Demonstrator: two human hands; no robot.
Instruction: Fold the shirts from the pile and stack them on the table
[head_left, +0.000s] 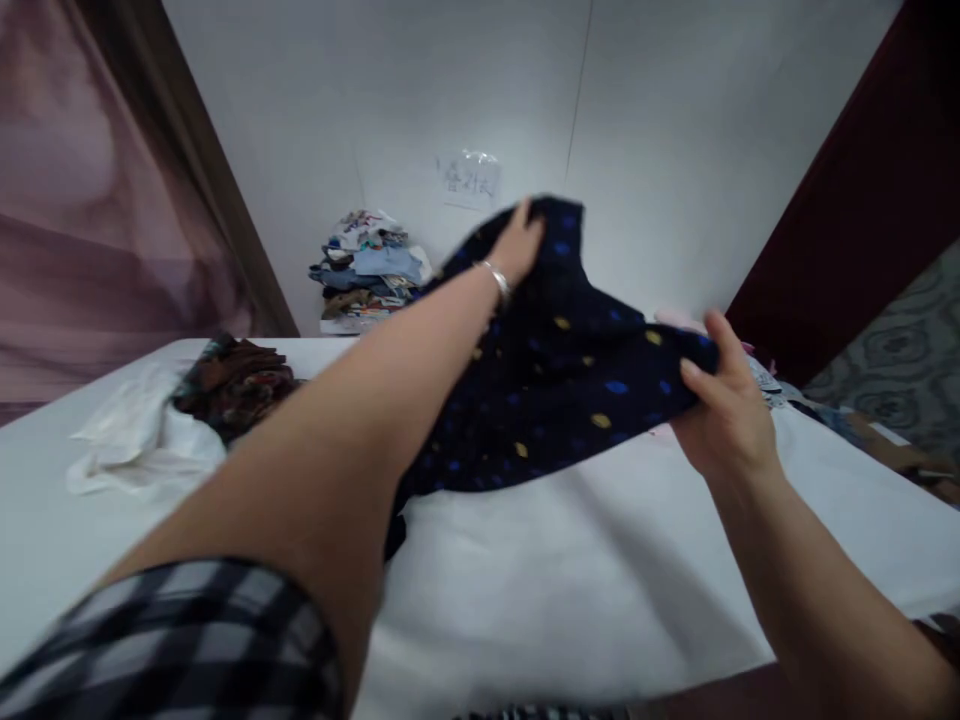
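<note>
- One dark navy garment (555, 390) with blue and yellow dots is held up above the white table (585, 580), its near part draping onto the surface.
- The left hand (517, 245) grips its far edge, fingers closed over the cloth.
- The right hand (724, 400) pinches its right edge.
- A brown patterned cloth (236, 385) and white cloth (135, 440) lie left.
- A clothes pile (367, 270) sits against the far wall.
</note>
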